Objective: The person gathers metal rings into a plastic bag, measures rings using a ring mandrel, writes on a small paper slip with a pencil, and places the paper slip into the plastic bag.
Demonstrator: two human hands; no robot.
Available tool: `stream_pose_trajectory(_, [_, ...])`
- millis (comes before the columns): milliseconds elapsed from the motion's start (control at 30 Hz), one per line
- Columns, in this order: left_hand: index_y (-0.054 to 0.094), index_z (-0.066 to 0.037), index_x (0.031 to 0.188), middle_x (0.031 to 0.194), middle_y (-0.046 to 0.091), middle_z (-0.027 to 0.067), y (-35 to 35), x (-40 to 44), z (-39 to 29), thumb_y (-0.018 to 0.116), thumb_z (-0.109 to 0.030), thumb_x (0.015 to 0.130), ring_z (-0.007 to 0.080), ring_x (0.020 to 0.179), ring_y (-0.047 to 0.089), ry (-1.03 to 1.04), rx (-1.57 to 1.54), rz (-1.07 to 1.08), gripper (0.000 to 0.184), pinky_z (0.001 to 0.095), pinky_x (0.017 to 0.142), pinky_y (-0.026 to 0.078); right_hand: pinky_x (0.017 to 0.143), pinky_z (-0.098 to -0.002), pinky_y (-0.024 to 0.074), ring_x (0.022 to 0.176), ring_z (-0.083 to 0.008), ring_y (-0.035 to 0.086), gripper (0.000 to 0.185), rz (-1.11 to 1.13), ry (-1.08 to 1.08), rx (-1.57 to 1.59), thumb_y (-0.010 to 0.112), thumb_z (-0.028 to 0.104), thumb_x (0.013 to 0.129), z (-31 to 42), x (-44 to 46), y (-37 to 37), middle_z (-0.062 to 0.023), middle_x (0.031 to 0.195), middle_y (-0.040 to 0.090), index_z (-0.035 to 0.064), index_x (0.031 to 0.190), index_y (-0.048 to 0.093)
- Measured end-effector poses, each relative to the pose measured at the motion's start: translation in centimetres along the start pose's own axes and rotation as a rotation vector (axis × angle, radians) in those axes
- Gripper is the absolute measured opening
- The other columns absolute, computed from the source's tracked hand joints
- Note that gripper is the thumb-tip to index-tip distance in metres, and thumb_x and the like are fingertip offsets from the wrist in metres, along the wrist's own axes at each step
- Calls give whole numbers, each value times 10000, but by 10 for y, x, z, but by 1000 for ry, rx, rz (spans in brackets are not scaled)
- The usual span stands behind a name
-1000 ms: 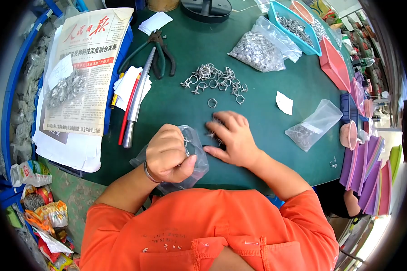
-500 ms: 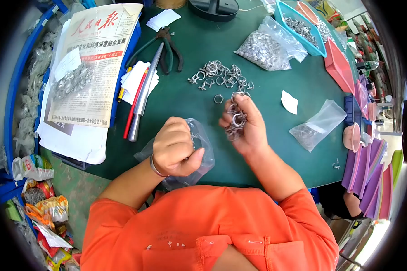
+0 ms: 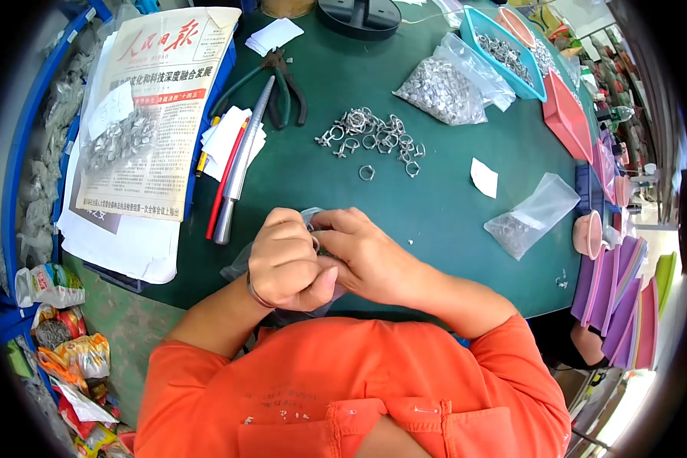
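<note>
Metal rings [image 3: 357, 120] heaped on the green table [image 3: 450, 221] beyond the hands, with one more glimpsed between them. Steady the clear bag [image 3: 237, 263] with the left hand [image 3: 284, 256], curled into a fist on its plastic. Work the right hand [image 3: 366, 256], half curled against the left, its hold too hidden to tell, gently and close over the bag to avoid spills.

The rings [image 3: 356, 120] are shiny metal, the crinkled bag [image 3: 237, 263] glossy plastic, the rod [image 3: 241, 168] polished metal, the newspaper [image 3: 149, 164] matt.
</note>
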State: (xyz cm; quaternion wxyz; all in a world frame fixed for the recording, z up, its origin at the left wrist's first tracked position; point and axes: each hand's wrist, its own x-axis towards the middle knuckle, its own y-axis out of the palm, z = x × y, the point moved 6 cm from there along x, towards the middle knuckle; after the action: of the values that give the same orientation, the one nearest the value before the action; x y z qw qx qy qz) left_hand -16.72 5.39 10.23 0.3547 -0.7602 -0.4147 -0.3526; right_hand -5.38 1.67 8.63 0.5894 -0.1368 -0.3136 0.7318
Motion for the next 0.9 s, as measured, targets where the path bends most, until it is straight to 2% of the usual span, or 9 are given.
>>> stream_pose_trajectory(133, [494,-82,543,538,453,20,1,1,0,672,-45,697,191,485,420,-11,-20,16,238,322,551,345,745,-412,495,832,-348,581,128,32,-23,-69,667,82,782,3,1,-5,-169,1001,594,0,871,623])
stream_pose_trajectory(300, [472,-72,530,529,439,19,-2,2,2,669,-34,683,198,478,410,1,-15,0,252,328,539,343,535,-417,484,598,-337,570,116,-191,72,19,662,119,800,-8,9,-5,-132,799,591,30,846,603])
stream_pose_trajectory(400, [477,-63,531,524,433,20,-4,2,2,666,-29,680,198,481,410,-8,-26,-29,243,331,543,349,587,-412,495,718,-329,604,129,-68,51,101,647,118,809,-12,9,3,-147,890,600,33,893,597])
stream_pose_trajectory(433, [473,-45,553,546,446,36,-3,3,1,633,-27,709,208,488,418,-7,-25,0,224,352,546,360,681,-416,499,851,-341,601,144,-31,62,110,634,98,810,-5,11,-1,-162,972,587,33,933,597])
stream_pose_trajectory(533, [465,-29,582,570,460,47,0,1,1,599,-31,746,216,497,425,-1,-25,26,212,374,551,373,759,-425,485,915,-357,572,177,-92,-164,192,629,81,803,9,11,-7,-172,1007,565,30,970,597])
stream_pose_trajectory(600, [455,-71,527,525,431,23,-1,2,4,666,-29,682,201,489,425,-34,-40,-6,265,330,555,358,786,-416,475,894,-354,560,214,-97,-162,191,642,62,781,-7,10,-13,-166,973,556,27,987,600])
stream_pose_trajectory(667, [437,-72,523,524,432,25,-1,1,4,663,-25,681,204,479,421,-30,-40,-17,280,333,549,357,782,-401,479,894,-340,558,213,-363,-96,-283,653,55,770,-32,9,-39,-161,979,559,28,976,604])
stream_pose_trajectory(733, [429,-73,521,519,429,25,-1,2,5,659,-16,677,204,468,415,-36,-53,-29,284,334,541,352,773,-399,482,883,-335,561,192,-356,73,-541,660,50,771,-59,8,-47,-153,967,565,30,956,613])
stream_pose_trajectory(900, [452,-34,567,561,458,47,-2,-2,6,608,-44,756,211,504,436,-45,-57,7,246,377,571,395,740,-414,500,873,-336,581,129,-368,198,-439,653,44,792,-88,-27,-66,-148,958,572,22,911,606])
